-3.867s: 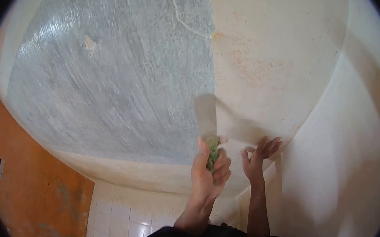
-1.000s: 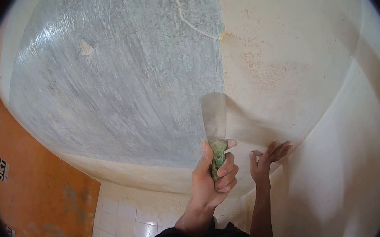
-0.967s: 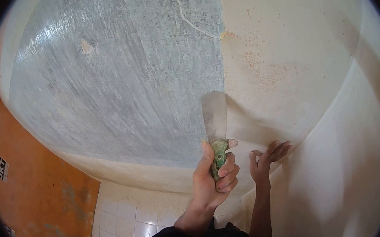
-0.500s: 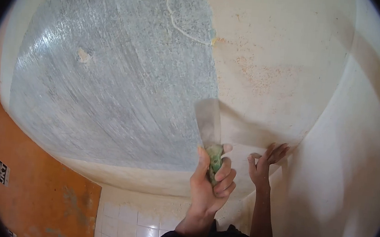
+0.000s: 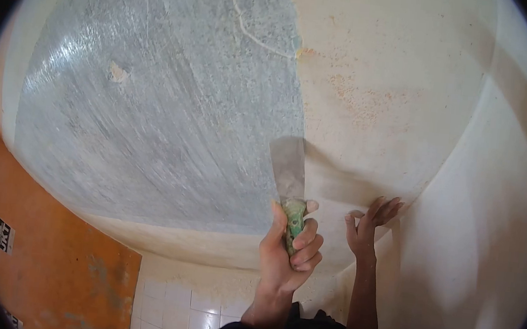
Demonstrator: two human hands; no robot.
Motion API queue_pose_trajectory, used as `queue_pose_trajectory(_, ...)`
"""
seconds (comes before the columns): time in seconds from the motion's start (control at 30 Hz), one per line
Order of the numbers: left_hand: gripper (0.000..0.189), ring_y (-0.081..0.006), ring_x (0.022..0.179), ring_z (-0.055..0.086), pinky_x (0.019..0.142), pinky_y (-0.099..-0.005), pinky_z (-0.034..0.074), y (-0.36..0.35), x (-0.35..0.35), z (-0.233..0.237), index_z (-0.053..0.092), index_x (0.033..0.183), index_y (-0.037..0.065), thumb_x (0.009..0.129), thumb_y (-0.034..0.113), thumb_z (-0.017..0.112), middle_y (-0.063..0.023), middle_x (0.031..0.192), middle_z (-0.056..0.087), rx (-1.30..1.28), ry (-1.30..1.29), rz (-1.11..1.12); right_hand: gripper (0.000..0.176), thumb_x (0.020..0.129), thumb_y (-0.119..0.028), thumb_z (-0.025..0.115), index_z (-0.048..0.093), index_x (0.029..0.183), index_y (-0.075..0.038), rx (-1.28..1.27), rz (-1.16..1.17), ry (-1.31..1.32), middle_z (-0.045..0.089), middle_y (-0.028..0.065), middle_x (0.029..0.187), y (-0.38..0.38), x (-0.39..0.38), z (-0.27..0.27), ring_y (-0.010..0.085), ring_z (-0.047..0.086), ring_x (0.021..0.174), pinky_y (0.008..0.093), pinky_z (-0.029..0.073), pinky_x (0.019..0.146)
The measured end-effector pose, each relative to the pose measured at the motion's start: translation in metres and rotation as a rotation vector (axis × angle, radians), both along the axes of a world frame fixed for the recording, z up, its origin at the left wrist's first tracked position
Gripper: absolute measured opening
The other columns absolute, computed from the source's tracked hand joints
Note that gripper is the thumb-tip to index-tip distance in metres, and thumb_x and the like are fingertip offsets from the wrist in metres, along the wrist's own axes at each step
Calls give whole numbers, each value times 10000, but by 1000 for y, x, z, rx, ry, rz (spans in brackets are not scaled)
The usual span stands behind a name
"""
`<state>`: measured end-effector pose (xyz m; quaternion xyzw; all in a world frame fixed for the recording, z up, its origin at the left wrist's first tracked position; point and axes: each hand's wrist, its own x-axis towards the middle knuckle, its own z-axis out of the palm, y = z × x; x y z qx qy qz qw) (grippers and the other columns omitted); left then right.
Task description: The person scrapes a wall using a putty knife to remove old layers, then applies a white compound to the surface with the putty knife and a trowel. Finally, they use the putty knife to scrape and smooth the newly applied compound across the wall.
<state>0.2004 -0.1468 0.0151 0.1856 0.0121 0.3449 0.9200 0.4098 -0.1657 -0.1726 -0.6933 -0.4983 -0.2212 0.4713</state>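
Observation:
My left hand (image 5: 290,249) is wrapped around the worn green handle of a scraper (image 5: 288,170), palm side toward me. The scraper's wide, flat blade points up and overlaps the border between a grey-blue patch (image 5: 153,122) and the cream wall surface (image 5: 381,61). Off to the right, my right hand (image 5: 370,224) holds no tool. Its fingers are spread, with their tips at the cream surface near the corner, and its back faces me.
Orange panelling (image 5: 63,266) with a black-and-white sticker (image 5: 0,232) stands at the left. Pale tiles (image 5: 173,308) show at the bottom. A whitish side wall (image 5: 458,247) curves along the right. Pitted brownish marks (image 5: 361,101) dot the cream surface.
The scraper, blurred before, now shows sharply. My left hand has shifted slightly left, and the handle stands a little differently in it. My right hand stays in nearly the same place.

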Motion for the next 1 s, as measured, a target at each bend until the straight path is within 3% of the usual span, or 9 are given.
queue_pose_trajectory(0.33, 599, -72, 461, 305, 378, -211, 243, 10, 3, -7, 516, 1278, 30, 1039, 531, 291, 14, 661, 393, 51, -53, -24, 951, 936, -358, 613, -61, 1556, -101, -9, -2, 35, -257, 325, 1529, 0, -3, 0, 539, -265, 1386, 692, -129, 1055)
queue_pose_trajectory(0.5, 599, -73, 450, 292, 368, -214, 228, 22, 13, 25, 519, 1277, 26, 1037, 531, 303, 13, 661, 390, 182, -118, 7, 958, 935, -359, 614, -71, 1555, -106, 5, -5, 24, -252, 328, 1530, 1, -5, 1, 549, -268, 1381, 695, -132, 1051)
queue_pose_trajectory(0.7, 594, -72, 449, 283, 362, -221, 219, 11, 8, 12, 524, 1260, 14, 1042, 519, 301, 6, 667, 403, 103, -159, -18, 962, 934, -346, 617, -77, 1552, -99, -17, -13, 43, -248, 336, 1527, 0, -3, 2, 564, -257, 1378, 711, -124, 1044)
queue_pose_trajectory(1.0, 554, -60, 444, 283, 344, -207, 185, 29, 16, 71, 531, 1233, 21, 1044, 500, 326, 0, 665, 432, 267, -182, 13, 950, 935, -349, 618, -56, 1550, -85, -6, -22, 19, -232, 336, 1531, 0, -4, 0, 567, -231, 1385, 707, -104, 1057)
